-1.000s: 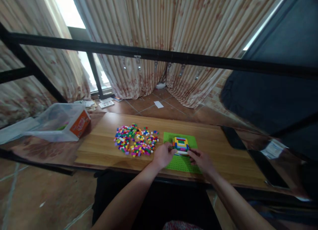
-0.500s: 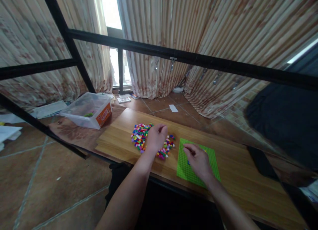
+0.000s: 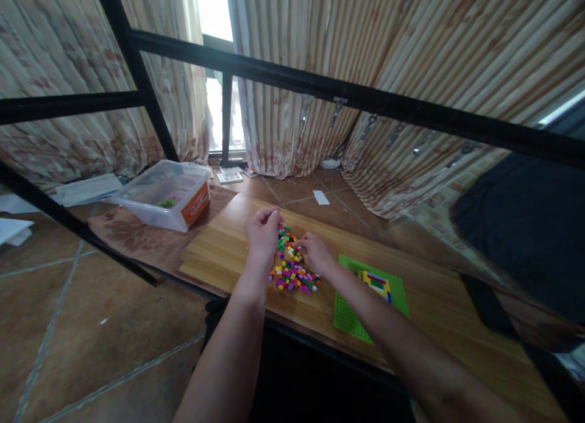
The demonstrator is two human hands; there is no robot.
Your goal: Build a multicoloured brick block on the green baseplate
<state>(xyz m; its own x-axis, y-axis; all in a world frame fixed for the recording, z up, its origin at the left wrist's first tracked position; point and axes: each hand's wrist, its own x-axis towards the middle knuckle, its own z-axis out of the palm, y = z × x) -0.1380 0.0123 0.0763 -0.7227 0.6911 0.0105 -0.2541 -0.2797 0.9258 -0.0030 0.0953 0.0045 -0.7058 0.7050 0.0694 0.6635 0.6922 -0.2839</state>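
A pile of small coloured toy bricks [image 3: 295, 273] is spread on the wooden table. My left hand [image 3: 264, 229] is at the far left side of the pile, fingers curled together; whatever they hold is hidden. My right hand [image 3: 315, 252] reaches over the pile's right side, its fingertips bent down among the bricks. Too small to make out is anything between them. Under my right forearm lies a green studded baseplate [image 3: 347, 316]. On it stands a low brick build [image 3: 377, 281] in yellow, red, green, white and blue, partly covered by the arm.
A clear plastic box [image 3: 150, 213] with an orange label and a few pieces inside stands left of the wooden table [image 3: 214, 252]. A black flat object [image 3: 487, 304] lies toward the table's right end. Black metal bars [image 3: 292, 75] cross in front of the curtains.
My right hand has moved left from the baseplate to the brick pile, uncovering the build. My left hand has shifted left and away to the pile's far side. The view has turned slightly.
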